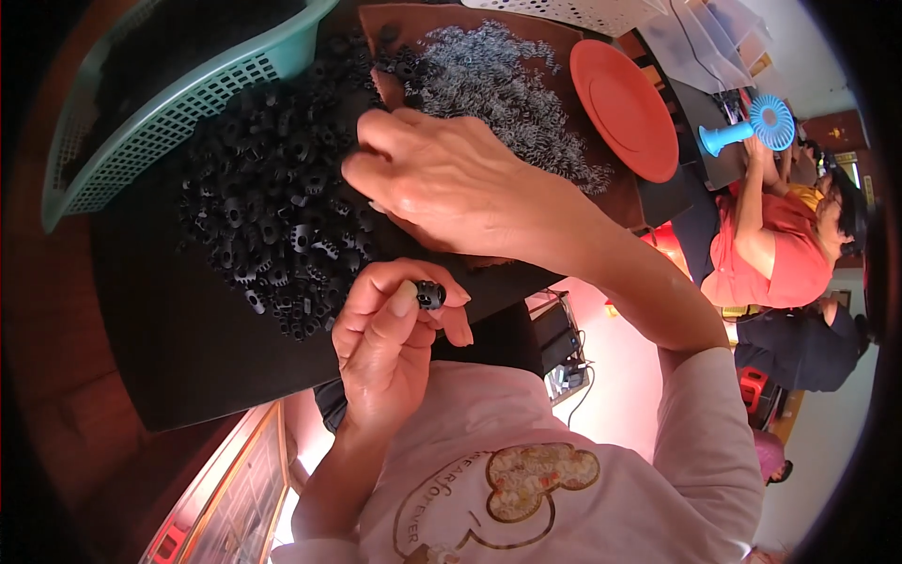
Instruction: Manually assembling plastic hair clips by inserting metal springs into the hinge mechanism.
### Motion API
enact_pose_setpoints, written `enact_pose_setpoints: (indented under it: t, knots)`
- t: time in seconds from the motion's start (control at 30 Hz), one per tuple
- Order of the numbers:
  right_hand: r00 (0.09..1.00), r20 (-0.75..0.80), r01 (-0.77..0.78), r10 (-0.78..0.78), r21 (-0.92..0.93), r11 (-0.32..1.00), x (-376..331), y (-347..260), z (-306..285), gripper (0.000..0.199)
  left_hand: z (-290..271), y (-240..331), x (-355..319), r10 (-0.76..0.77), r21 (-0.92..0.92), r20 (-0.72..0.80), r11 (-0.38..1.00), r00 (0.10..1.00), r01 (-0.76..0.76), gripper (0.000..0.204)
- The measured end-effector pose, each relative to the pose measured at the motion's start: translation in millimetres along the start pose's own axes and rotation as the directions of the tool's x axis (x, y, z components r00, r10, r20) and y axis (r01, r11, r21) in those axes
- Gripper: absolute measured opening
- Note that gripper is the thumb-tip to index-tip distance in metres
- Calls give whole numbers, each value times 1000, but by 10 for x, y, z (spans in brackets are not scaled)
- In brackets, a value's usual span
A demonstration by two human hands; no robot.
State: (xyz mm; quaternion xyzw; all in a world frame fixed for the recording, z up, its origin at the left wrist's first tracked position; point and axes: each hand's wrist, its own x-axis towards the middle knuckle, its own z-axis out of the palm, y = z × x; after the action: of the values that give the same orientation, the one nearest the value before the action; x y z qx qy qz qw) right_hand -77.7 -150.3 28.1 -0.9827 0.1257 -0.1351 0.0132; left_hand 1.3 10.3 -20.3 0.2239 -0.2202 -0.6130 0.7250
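Note:
My left hand (390, 343) pinches a small black toothed plastic part (430, 294) between thumb and fingers, close to my chest. My right hand (442, 179) reaches forward, palm down, fingers curled onto the edge of a heap of several small black toothed parts (268, 221) lying on a dark mat (178, 348). Whether its fingers hold anything is hidden. Just past that hand lies a pile of small grey metal springs (512, 85) on a brown sheet (395, 23).
A teal slatted plastic basket (178, 103) stands at the far left. A red round lid (625, 108) lies right of the springs. Farther right sits another person in an orange top (780, 254) holding a blue hand fan (756, 127). A white basket (583, 11) is at the top.

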Motion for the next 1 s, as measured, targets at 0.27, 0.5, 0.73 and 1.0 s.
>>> enact_pose_setpoints:
  t: [0.27,0.5,0.73,1.0]
  knots:
    - [999,-41,5,-7,-45,999,-38,45,39,14,47,-6,19,-4,-17,-9,1000,1000,4,21]
    - [986,-146,-48,76,185,982,-50,26,-20,15,103,-38,28,28,78,-140,997,990,-17,28]
    - [958,-204,-5,200,687,726,-404,-11,-208,13,125,-56,27,96,202,-258,978,961,-44,29]
    - [941,-83,-102,327,855,509,-827,-52,-301,8,154,-73,53,56,142,-216,990,975,-25,30]
